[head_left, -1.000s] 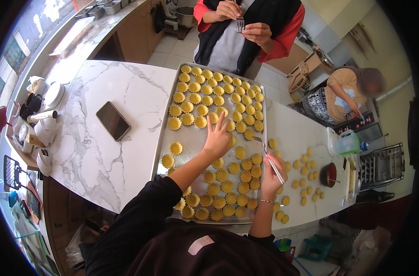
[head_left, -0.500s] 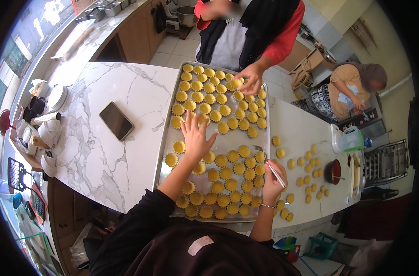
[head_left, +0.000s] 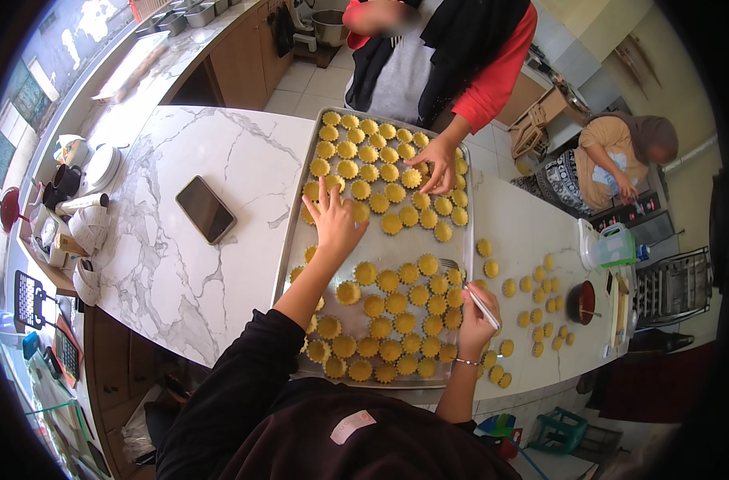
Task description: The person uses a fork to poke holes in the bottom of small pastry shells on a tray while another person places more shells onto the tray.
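1. Yellow fluted tart shells sit on the metal tray in two groups, far and near, with a strip of bare metal between them.
2. Left hand: fingers spread, at the left side of the far group. Can't tell whether fingertips touch a shell. A second ago it was at the middle of the tray, so it's shifted left.
3. Right hand: fingers closed around the fork, at the tray's right edge. Tines point over the tray, next to the near group; a second ago they were up by a shell of the far group.
4. Co-worker's hand is now down among the far shells, fingertips at one of them; a second ago both their hands were above, beyond the tray. Their other hand is blurred.
5. Table: phone left of tray, unmoved. Right of tray: scattered yellow rounds, then red bowl with a utensil in it.
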{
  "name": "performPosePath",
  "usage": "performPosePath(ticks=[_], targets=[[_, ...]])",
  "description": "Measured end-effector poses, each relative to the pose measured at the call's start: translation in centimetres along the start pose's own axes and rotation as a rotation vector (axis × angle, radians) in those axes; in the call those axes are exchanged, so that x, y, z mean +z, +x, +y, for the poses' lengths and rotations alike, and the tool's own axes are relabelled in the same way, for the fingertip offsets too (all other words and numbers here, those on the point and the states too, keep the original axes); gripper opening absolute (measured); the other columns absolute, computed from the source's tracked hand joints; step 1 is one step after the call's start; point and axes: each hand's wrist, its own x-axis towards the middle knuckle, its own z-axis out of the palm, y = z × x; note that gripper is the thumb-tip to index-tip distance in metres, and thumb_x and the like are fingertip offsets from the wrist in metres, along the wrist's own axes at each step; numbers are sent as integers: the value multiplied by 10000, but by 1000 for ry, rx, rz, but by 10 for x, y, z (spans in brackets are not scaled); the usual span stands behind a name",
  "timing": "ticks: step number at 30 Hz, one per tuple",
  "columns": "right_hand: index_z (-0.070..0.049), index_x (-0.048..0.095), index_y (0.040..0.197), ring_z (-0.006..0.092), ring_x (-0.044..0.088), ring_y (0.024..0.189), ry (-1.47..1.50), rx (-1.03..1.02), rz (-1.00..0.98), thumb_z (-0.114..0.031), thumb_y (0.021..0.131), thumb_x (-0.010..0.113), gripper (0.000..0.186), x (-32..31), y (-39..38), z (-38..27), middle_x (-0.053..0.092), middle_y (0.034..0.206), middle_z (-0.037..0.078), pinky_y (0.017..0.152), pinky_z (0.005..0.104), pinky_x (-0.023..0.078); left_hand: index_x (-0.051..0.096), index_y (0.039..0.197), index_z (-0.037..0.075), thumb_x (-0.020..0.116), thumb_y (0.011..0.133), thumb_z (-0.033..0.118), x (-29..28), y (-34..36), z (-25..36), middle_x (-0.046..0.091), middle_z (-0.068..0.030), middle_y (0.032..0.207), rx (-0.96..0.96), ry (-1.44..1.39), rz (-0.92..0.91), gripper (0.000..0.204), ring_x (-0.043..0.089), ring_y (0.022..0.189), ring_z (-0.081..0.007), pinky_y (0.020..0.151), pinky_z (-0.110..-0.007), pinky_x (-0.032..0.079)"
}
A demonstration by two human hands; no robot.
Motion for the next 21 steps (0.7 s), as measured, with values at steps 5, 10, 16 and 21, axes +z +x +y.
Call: performPosePath(ticks=[5,10,16,21], targets=[[-20,700,927,35,451,602,11,47,-27,7,765,728,167,5,-3,-4,648,874,50,507,181,347,648,920,46,768,662,341,-8,-22,6,372,-164,1334,9,-23,-60,410,98,1393,-400,1035,-709,78],[-5,678,952,78,560,706,54,26,-163,29,773,712,186,21,-6,-13,648,914,77,587,185,441,655,986,55,779,648,360,-17,-53,12,382,-159,1334,60,-81,-122,471,97,1393,-403,1026,-722,97],[-6,658,951,175,642,755,211,20,-251,53,754,713,213,57,9,-34,677,892,119,621,260,513,642,1060,64,784,639,381,-23,-68,12,371,-157,1354,35,-116,-129,546,105,1395,-398,1024,-720,103],[-39,652,955,206,664,776,157,-233,-402,40,766,698,210,81,22,-44,671,897,113,636,271,541,638,1072,65,780,645,367,-21,-68,8,372,-155,1357,14,-106,-125,542,102,1396,-399,1025,-717,102]])
